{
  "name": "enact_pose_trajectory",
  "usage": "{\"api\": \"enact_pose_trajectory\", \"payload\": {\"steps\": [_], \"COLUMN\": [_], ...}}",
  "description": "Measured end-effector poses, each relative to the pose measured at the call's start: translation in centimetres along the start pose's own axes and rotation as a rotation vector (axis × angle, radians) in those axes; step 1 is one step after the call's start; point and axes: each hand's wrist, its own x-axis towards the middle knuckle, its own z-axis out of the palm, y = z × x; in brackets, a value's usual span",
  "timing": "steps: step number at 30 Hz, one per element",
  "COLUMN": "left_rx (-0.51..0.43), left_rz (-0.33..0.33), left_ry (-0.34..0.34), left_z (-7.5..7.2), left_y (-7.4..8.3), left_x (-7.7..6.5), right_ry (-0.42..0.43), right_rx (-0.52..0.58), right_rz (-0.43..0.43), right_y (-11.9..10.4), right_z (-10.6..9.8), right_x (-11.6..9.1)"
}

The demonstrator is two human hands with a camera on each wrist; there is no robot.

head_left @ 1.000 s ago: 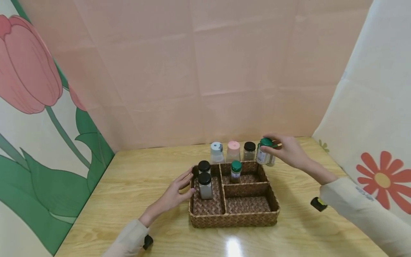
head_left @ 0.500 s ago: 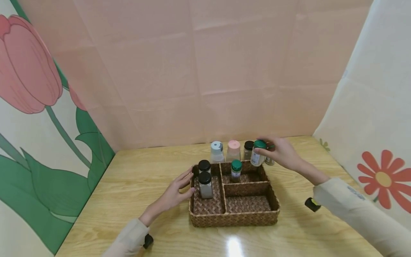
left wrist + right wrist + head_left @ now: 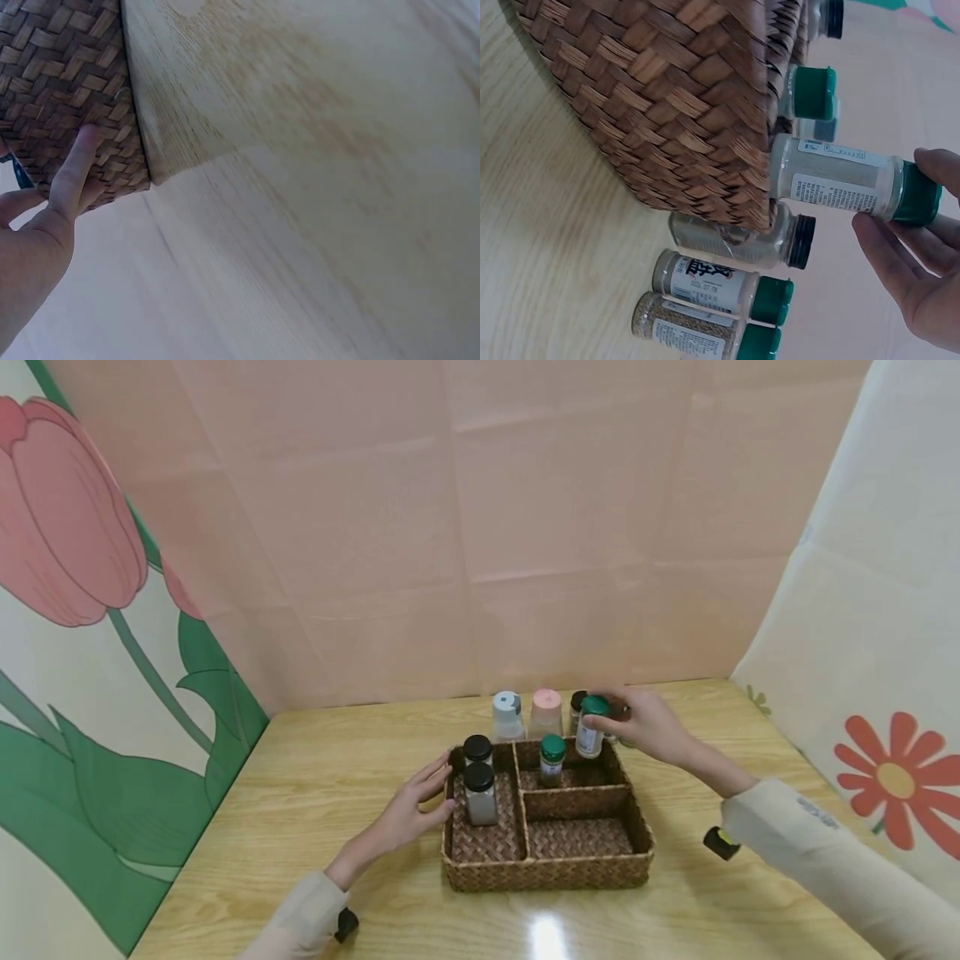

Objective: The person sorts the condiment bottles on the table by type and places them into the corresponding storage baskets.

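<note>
My right hand pinches a green-lidded spice jar by its lid. The jar hangs upright over the back right compartment of the woven basket, its base around rim height. In the right wrist view, the printed label of the held jar faces the camera. Another green-lidded jar stands in that same compartment. My left hand rests against the basket's left wall; in the left wrist view, an extended finger touches the weave. Two black-lidded jars stand in the left compartment.
Behind the basket stand a blue-lidded bottle, a pink-lidded bottle and a black-lidded jar. Two green-lidded jars are beside it, mostly hidden by my right hand in the head view. A pink cloth backdrop borders the table's far edge.
My right hand has carried the green-lidded spice jar leftward and a little nearer, from behind the basket's right corner to over the back right compartment. My left hand stays put.
</note>
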Motion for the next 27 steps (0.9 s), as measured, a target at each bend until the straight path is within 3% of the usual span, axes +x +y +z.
{"api": "enact_pose_trajectory", "payload": {"steps": [5,12,27], "left_rx": [-0.014,-0.028,-0.023], "left_rz": [0.01,-0.01,-0.023], "left_ry": [0.016,-0.016,-0.026], "left_z": [-0.1,-1.0,-1.2], "left_y": [1.3,3.8,4.1], "left_x": [0.2,0.4,0.2], "right_ry": [-0.023,-0.042,-0.075], "right_rx": [0.028,0.022,0.054], "right_rz": [0.003,-0.033,-0.045], "right_y": [0.0,0.4,1.9], "right_z": [0.7,1.8,3.7], "right_x": [-0.2,-0.5,-1.2]}}
